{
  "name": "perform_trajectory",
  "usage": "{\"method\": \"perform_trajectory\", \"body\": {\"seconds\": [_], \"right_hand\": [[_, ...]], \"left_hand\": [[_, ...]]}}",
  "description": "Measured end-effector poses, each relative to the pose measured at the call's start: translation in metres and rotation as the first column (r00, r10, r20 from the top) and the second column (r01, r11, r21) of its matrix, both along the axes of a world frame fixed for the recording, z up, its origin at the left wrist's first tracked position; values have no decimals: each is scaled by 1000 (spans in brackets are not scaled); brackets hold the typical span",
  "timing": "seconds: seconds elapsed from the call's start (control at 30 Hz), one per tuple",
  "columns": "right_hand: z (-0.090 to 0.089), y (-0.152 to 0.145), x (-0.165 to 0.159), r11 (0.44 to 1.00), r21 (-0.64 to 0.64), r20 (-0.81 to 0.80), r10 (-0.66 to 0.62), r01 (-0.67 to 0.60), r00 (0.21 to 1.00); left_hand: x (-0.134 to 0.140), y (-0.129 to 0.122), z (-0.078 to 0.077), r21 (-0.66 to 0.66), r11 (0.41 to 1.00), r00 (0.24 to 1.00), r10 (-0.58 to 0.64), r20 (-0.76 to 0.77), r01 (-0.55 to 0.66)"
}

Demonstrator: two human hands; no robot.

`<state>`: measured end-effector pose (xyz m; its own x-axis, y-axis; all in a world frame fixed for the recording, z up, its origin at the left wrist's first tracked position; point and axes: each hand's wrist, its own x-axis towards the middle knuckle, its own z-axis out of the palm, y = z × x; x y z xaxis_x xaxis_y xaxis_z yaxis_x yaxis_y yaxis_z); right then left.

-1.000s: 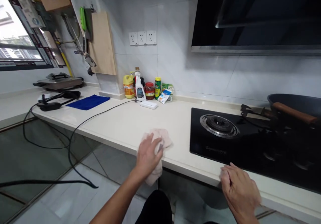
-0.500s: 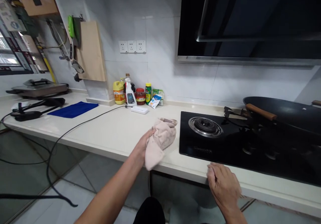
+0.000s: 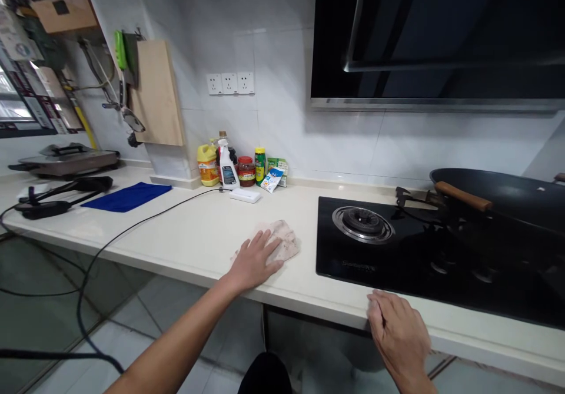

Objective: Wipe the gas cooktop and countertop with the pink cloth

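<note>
My left hand [image 3: 257,260] lies flat with its fingers spread, pressing on a pale pink cloth [image 3: 286,242] on the white countertop [image 3: 189,235]. Dark specks mark the cloth, which is laid out flat and partly covered by the hand. At the counter's front edge, below the black gas hob [image 3: 344,264], rests my right hand [image 3: 399,335]. Its fingers are curled in loosely, and nothing shows in them.
A wok [image 3: 507,197] with a wooden handle sits on the hob's right side, under the black range hood [image 3: 419,35]. Along the wall stand a white spray bottle [image 3: 228,167], a yellow jug [image 3: 207,167] and jars. A black cable [image 3: 128,229] crosses the counter near a blue cloth [image 3: 128,198].
The pink cloth was bunched and lifted in my left hand; now it is spread on the counter under the flattened palm. My right hand has stayed almost still.
</note>
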<state>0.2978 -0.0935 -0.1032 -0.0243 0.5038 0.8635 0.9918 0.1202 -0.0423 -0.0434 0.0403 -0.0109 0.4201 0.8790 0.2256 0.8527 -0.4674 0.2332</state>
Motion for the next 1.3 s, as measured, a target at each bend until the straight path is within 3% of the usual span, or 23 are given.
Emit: {"method": "perform_trajectory", "body": {"seconds": [0.1,0.23,0.33,0.43,0.57,0.73,0.83,0.97,1.1,1.2,1.3], "right_hand": [[-1,0,0,1000,-8,-6,-20,19,1000],[1,1,-2,999,-30,-26,-35,34,999],[5,-1,-7,997,-61,-60,-48,44,997],[9,-5,-10,996,-79,-84,-44,38,995],[19,-7,-13,991,-136,-158,-34,12,987],[44,11,-27,953,-217,-241,160,-214,957],[60,33,-47,910,-256,-235,268,-326,934],[65,56,-75,866,-365,-140,313,-343,939],[56,55,-94,851,-395,-89,340,-346,936],[52,46,-101,861,-356,-115,347,-365,931],[52,41,-105,840,-349,-165,382,-416,909]], "left_hand": [[11,30,-3,-7,999,993,44,-112,-45],[16,80,5,-12,992,986,126,-109,-128],[24,95,9,-3,986,981,163,-102,-164],[33,80,7,8,994,989,111,-102,-111],[37,25,-1,-3,999,993,-48,-108,48],[25,-41,-5,59,956,958,-287,-2,287],[16,-59,-5,83,929,929,-366,56,360],[-1,-60,-9,65,913,912,-405,62,402],[-32,-46,-11,-14,950,948,-311,-69,311],[-66,-36,-8,-46,994,976,-102,-191,95],[-98,-34,-6,-13,996,961,82,-265,-89]]}}
